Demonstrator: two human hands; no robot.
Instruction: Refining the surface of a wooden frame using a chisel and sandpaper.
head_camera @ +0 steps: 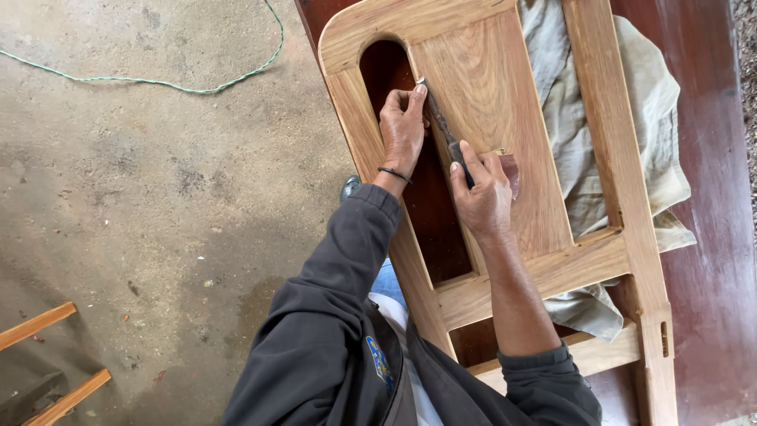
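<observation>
Where the concrete floor (142, 205) spreads left of the fingers, 1 green cord (158, 81) trails across it. Left hand (403, 126): fingers pressed together, pinching the tip of a slim dark file (443, 126) against the arched slot edge of a pale wooden chair back (489, 87). Right hand (482, 193): fingers closed around the file's handle, a scrap of sandpaper (510, 170) beneath them. Right of both: crumpled beige cloth (654, 110) on the red-brown worktop (714, 260).
</observation>
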